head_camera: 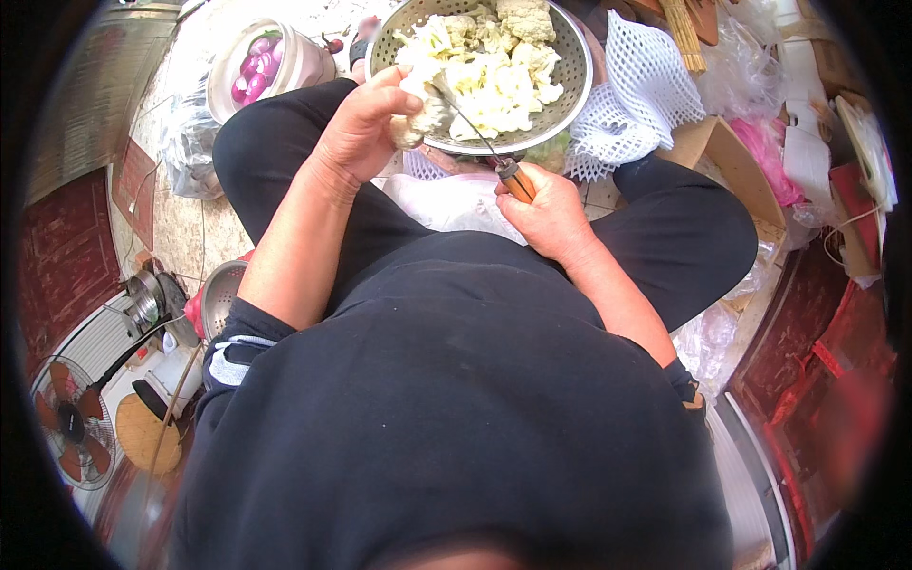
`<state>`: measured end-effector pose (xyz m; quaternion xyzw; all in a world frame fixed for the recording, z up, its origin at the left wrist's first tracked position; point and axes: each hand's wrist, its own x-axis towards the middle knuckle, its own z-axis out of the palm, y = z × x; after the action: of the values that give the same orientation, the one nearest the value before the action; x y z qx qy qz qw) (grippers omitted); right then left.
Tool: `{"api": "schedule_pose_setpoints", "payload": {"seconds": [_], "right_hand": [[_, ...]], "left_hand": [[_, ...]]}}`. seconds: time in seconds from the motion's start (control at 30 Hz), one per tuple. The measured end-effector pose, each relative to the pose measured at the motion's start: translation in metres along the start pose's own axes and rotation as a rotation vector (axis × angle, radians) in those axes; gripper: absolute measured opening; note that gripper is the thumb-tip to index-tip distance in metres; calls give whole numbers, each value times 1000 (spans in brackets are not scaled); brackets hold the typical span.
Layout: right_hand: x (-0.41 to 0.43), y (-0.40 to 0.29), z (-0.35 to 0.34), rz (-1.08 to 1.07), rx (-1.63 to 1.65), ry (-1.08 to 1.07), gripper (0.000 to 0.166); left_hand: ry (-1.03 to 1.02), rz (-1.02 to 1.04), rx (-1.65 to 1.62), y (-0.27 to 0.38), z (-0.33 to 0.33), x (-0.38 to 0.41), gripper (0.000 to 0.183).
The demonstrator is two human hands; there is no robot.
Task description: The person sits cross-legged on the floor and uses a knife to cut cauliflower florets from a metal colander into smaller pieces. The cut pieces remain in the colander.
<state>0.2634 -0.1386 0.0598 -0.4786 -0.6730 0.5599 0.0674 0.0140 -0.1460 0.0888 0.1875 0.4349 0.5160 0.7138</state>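
Pinched between the thumb and fingers of my left hand (369, 121) is a piece of cauliflower (419, 122), above the near left rim of a metal colander (578, 96). My right hand (547, 217) grips the wooden handle of a knife (519, 182). The thin dark blade slants up and left, its tip at the held cauliflower; whether it cuts in cannot be told. Cut cauliflower florets (499, 92) lie heaped in the perforated colander, with a larger chunk (526, 20) at the far side.
Peeled red onions (258, 68) fill a white bucket (299, 60) at the far left. White foam netting (645, 78) lies right of the colander, near a cardboard box (741, 164). A plastic bag (449, 203) lies between my legs. An electric fan (73, 424) stands far left.
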Motion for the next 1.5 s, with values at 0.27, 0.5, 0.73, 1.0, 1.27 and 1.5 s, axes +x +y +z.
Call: {"api": "schedule_pose_setpoints", "payload": {"seconds": [0.27,0.5,0.73,1.0,1.27,1.5], "right_hand": [[3,0,0,61,186,-26,14],[3,2,1,96,243,-56,12],[10,4,0,68,72,-37,15],[6,10,3,197,15,-58,15],[5,2,-1,100,188,39,21],[-1,-6,-3,48,210,56,16]], "left_hand": [[108,161,3,-10,11,0,57],[144,164,114,-7,13,-2,52],[125,86,228,-22,23,-6,46],[129,340,-40,8,-6,2,42],[84,115,-289,2,-23,12,35],[101,-17,-442,3,-9,14,28]]}}
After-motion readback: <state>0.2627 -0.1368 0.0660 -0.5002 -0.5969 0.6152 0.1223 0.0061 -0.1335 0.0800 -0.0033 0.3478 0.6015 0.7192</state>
